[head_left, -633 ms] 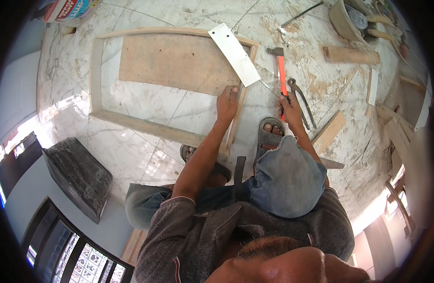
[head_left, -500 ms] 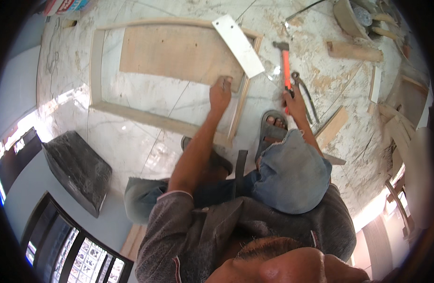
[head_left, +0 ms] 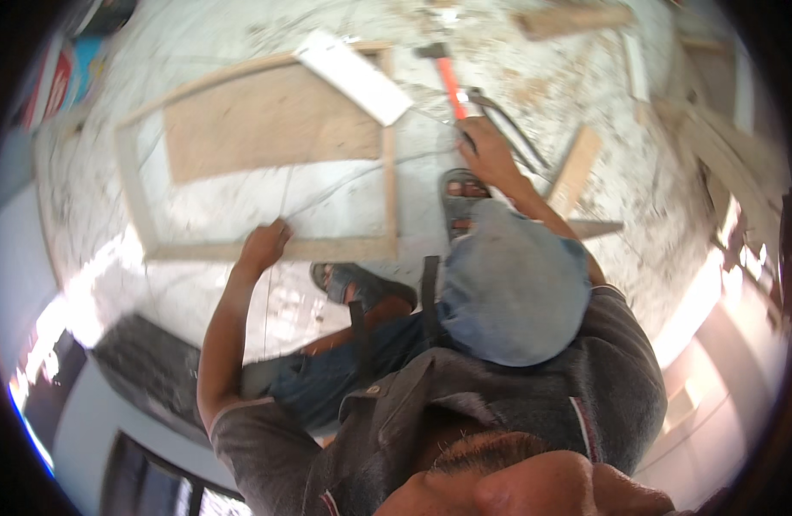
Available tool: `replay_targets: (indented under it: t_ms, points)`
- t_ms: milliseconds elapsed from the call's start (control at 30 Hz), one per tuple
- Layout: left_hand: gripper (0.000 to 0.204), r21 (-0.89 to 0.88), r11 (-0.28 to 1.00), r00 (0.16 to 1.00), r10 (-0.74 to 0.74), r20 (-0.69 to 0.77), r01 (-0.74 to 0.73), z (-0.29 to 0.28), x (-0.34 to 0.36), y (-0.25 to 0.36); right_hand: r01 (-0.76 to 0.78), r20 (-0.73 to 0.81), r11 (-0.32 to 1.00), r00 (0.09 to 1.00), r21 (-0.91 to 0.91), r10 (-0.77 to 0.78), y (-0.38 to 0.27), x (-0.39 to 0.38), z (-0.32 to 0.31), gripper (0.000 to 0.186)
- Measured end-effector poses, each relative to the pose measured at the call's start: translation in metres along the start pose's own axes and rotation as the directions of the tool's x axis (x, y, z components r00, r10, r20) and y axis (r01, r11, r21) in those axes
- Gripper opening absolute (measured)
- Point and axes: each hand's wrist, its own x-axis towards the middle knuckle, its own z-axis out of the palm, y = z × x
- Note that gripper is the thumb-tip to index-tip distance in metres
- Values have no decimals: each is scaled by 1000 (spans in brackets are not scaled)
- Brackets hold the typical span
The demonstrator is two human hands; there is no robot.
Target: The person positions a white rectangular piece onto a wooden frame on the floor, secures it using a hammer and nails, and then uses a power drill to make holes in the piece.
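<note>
Dusty floor [head_left: 577,95] | wooden frame [head_left: 344,249]: pale, rectangular | hammer [head_left: 450,83]: orange-handled, dark-headed

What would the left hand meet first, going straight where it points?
Probably the brown board inside the frame, if the left hand moves low; the dark line before it may be a cord.

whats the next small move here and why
Probably lift the hammer with the right hand, clear of the pincers: that hand is at the hammer's grip end, the pincers lie close beside it, and the left hand, at the near rail of the wooden frame, might steady the frame.
</note>
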Motion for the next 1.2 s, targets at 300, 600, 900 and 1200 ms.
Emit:
replay_targets:
  t_ms: [300, 600, 900, 1200]
  points:
    - [28, -201, 977, 855, -168, -491, 77, -43, 79, -39, -178, -146, 971, 969, 157, 201, 19, -55, -25, 25]
    - [45, -341, 822, 515, -557, -652, 457, -139, 105, -134, -471, 425, 546, 879, 693, 218, -35, 53, 60, 80]
    - [76, -500, 702, 525, -712, -466, 507, -142, 120, -203, -644, 598, 232, 764, 729, 242, -42, 90, 21, 92]
    - [72, -612, 688, 470, -720, -511, 389, -144, 116, -179, -693, 637, 283, 721, 663, 273, -36, 147, 6, 66]
